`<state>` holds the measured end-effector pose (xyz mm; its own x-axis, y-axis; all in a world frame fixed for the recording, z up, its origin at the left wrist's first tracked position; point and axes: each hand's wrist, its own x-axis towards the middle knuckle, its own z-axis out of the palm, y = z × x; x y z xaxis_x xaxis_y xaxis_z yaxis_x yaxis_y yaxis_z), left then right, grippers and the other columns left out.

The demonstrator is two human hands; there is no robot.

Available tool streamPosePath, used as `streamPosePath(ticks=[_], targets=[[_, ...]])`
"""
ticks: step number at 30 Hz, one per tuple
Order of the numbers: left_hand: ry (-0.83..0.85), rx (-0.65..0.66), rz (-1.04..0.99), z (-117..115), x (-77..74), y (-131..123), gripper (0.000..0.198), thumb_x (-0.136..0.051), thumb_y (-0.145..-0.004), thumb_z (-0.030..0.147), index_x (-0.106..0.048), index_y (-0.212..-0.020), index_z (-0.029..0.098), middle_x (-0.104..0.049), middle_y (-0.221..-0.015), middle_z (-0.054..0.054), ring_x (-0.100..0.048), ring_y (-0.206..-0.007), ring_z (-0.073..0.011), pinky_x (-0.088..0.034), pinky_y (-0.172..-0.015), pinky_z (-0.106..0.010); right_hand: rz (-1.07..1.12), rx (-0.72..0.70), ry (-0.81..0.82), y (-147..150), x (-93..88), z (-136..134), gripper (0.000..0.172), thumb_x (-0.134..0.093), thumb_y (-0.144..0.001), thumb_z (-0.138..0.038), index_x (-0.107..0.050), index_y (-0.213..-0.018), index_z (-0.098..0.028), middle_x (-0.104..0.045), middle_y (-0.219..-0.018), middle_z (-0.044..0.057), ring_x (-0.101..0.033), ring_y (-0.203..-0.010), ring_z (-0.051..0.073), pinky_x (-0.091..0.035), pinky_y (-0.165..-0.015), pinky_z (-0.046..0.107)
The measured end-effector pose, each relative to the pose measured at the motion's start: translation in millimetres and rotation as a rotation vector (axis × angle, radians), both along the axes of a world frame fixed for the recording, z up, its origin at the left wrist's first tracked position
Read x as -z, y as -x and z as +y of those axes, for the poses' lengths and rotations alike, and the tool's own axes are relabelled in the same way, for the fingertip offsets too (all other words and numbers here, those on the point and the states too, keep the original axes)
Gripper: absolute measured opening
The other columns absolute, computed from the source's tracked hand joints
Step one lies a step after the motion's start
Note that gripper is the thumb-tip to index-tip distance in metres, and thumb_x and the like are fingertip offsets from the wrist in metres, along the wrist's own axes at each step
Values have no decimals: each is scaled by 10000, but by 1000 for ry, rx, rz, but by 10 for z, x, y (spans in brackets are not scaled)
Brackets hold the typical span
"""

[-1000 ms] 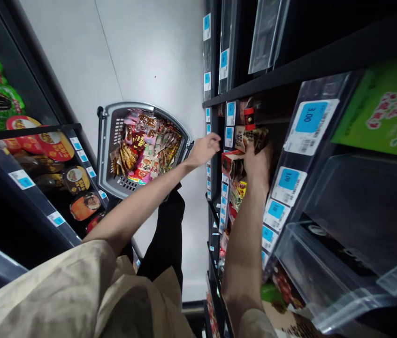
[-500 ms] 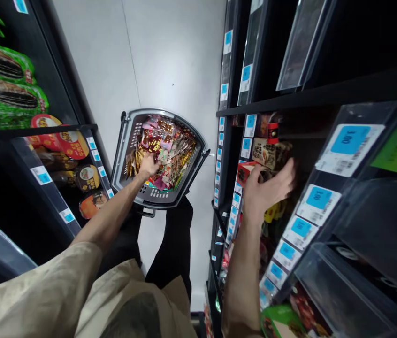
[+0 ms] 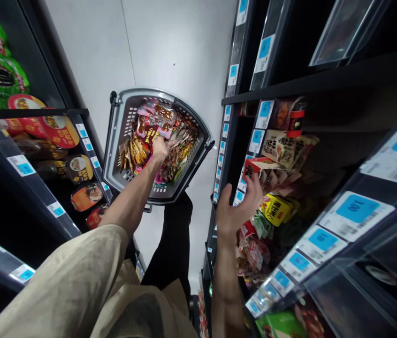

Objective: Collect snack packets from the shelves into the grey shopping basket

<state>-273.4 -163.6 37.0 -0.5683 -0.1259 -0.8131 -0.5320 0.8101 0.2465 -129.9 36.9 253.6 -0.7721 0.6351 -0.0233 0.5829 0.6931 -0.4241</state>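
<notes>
At the near right, the right hand is open, thumb spread from the fingers, just beside a red box. Farther off, left, the left hand dips among packets; whether it grips any cannot be told. Glossy brown, pink and green, they fill a grey basket.
</notes>
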Motion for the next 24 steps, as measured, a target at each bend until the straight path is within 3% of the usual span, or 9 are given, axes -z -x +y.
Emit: streamPosePath(ticks=[3, 7, 11, 13, 16, 21, 24], targets=[[63, 28, 51, -43, 58, 33, 349, -720, -933, 399, -703, -979, 53, -750, -969, -105, -680, -1004, -250, -530, -943, -352, -6, 0, 70, -11, -4, -53, 373, -582, -969, -323, -595, -1313, -178, -630, -1421, 193, -568, -1373, 305, -428, -1159, 591], [57, 37, 88, -15, 119, 107, 208, -673, -923, 234, -700, -948, 29, -740, -947, -141, -699, -962, -232, -527, -922, -348, -33, -13, 146, -8, -13, -104, 351, -581, -984, -307, -595, -1313, -183, -642, -1401, 177, -569, -1361, 297, -418, -1165, 589], [-7, 114, 189, 24, 1, 107, 133, -650, -886, 162, -685, -843, 42, -710, -825, -127, -647, -813, -183, -491, -868, -341, 6, -37, 183, -56, 25, -196, 335, -582, -993, -275, -590, -1317, -192, -663, -1351, 163, -590, -1318, 278, -453, -1143, 553], [-62, 174, 224, -33, -186, 56, 139, -654, -862, 172, -672, -749, 93, -660, -702, -73, -585, -700, -163, -475, -799, -329, 11, -50, 212, -104, 52, -269, 334, -565, -999, -266, -582, -1324, -194, -668, -1323, 160, -597, -1300, 271, -475, -1126, 540], [-122, 296, 281, -272, -604, -80, 197, -650, -839, 208, -648, -655, 138, -592, -630, -40, -535, -631, -162, -446, -719, -314, -12, -77, 277, -177, 94, -406, 343, -541, -1006, -258, -572, -1342, -194, -659, -1331, 162, -581, -1307, 269, -479, -1128, 541], [-256, 610, 391, -895, -1338, -336, 278, -525, -932, 282, -745, -851, 133, -645, -753, -67, -588, -684, -177, -447, -686, -289, -12, -181, 378, -204, 156, -605, 410, -578, -992, -252, -545, -1394, -179, -655, -1346, 162, -571, -1315, 259, -471, -1150, 514], [-345, 709, 375, -1185, -1680, -375, 345, -473, -992, 325, -750, -895, 145, -656, -792, -69, -615, -721, -176, -469, -696, -274, -46, -314, 471, -120, 139, -654, 590, -656, -965, -327, -462, -1507, -195, -597, -1452, 166, -527, -1392, 282, -436, -1187, 529]])
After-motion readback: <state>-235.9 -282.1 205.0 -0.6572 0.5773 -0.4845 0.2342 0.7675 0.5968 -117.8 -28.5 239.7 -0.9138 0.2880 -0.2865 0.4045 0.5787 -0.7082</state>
